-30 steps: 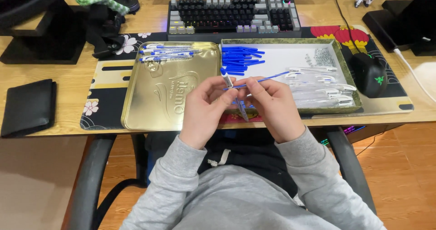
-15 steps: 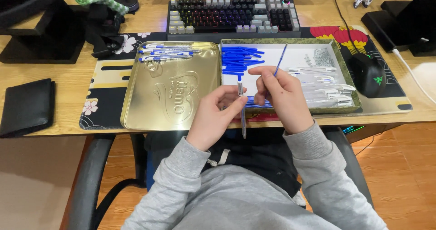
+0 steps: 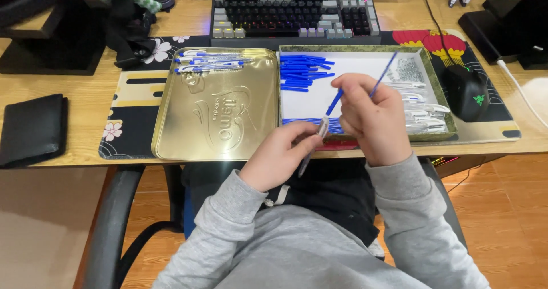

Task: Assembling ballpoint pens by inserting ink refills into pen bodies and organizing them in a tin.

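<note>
Your left hand (image 3: 282,152) pinches clear pen barrel (image 3: 313,146) mid-frame; right hand (image 3: 371,115) pinches blue refill (image 3: 383,74) plus cap (image 3: 334,102). Few finished pens (image 3: 208,62) in gold lid (image 3: 217,109), upper left. Box (image 3: 365,50) still loaded with parts, so early days I reckon.

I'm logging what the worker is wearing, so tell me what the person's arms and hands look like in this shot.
Both arms are covered by long grey sweatshirt sleeves with ribbed cuffs that end at the wrists. The left hand and right hand are bare: no gloves, and no rings, watch or wristband show. The sleeves are plain, with no print or markings visible on them.
</note>
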